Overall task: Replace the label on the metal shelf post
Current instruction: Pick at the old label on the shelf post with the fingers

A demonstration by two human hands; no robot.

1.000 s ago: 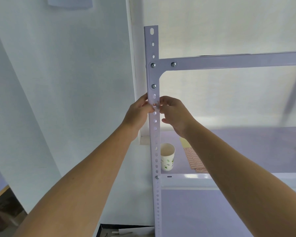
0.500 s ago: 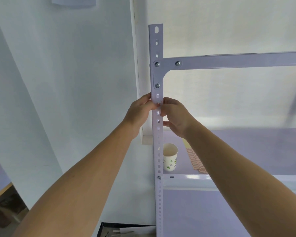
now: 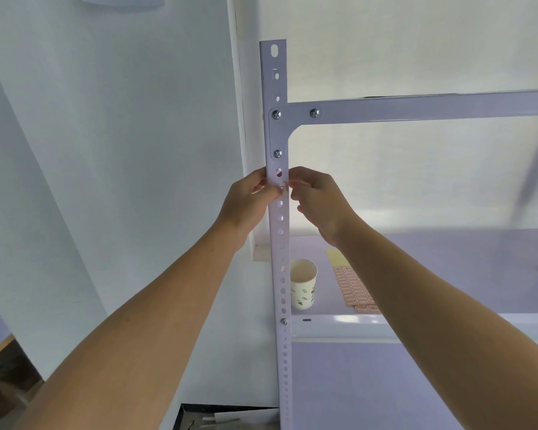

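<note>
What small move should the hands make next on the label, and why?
Probably press the label flat with the thumb of the left hand: it sits at the right edge of the post, its end pinched by the right hand. Old or new, I cannot tell.

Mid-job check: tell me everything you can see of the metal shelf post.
The shelf post is a pale lilac painted metal strip, upright, with one row of round and oval holes. Three screws fix a corner plate joining it to the crossbeam; one more sits lower. The left hand grips its left edge, the right hand pinches a small red-edged label on its face.
</note>
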